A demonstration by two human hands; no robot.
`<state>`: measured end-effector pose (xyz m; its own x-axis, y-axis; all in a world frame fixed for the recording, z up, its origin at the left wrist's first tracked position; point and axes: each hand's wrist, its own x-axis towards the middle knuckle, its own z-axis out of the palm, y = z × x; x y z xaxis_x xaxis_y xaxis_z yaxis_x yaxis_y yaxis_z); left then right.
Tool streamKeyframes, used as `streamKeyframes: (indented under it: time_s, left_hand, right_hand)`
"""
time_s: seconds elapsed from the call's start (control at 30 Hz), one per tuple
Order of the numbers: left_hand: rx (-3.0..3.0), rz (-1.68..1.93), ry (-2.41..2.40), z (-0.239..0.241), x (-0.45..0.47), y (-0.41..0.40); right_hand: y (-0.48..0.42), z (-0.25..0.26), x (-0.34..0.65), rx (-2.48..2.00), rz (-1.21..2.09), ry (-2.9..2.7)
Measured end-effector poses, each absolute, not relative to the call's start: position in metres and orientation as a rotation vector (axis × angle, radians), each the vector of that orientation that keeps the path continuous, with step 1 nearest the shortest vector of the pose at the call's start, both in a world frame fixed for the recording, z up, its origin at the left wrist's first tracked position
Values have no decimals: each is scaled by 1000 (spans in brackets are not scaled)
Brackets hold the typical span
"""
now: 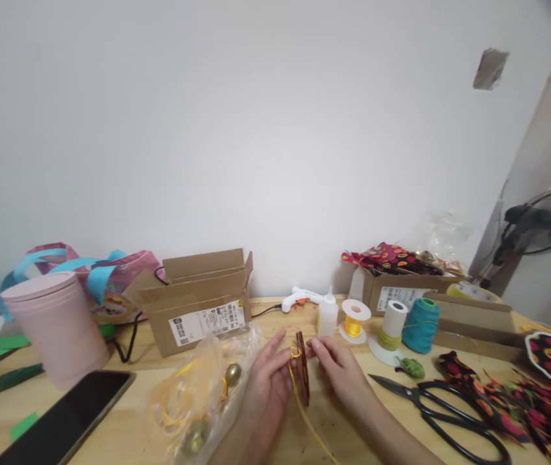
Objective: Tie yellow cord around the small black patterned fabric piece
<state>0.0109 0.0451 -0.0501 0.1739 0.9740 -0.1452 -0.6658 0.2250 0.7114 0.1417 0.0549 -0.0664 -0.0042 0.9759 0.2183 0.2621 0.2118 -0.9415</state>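
Observation:
My left hand [266,382] and my right hand [340,373] meet over the wooden table [130,413] at bottom centre. Between them stands a small dark red patterned fabric piece [302,376], held on edge. A yellow cord [307,416] loops at its top by my left fingertips and trails down toward me. Both hands pinch the piece, left fingers at the cord loop, right fingers on the other side.
Black scissors [442,408] and patterned fabric scraps [531,403] lie to the right. Thread spools [421,325], a glue bottle [327,314] and a glue gun [299,298] stand behind. A plastic bag with bells [202,394], a phone [69,420], a pink tub [57,326] and cardboard boxes [197,310] lie to the left.

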Motion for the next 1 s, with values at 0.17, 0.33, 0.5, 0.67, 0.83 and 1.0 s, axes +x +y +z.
streamKeyframes:
  time_s: [0.17,0.33,0.5,0.67,0.83,1.0]
  left_hand:
    - [545,1222,458,-45,9,42]
    - [594,1198,492,-39,9,39]
    - [852,1141,933,-37,3,44]
    - [1189,1342,1009,-35,7,45]
    - [1003,1127,837,-43,12,43]
    - [661,1352,816,-50,6,49]
  right_hand:
    - [47,-56,138,-1051,1516,-1212]
    - [42,-43,145,-817,1620,-1037]
    - [50,-31,163,-838,1317,-932]
    - [47,-23,164,-889,1225,-1061]
    - [46,-28,154,-907,1254,-1041]
    - [50,-44,148,-1102,987,-1054]
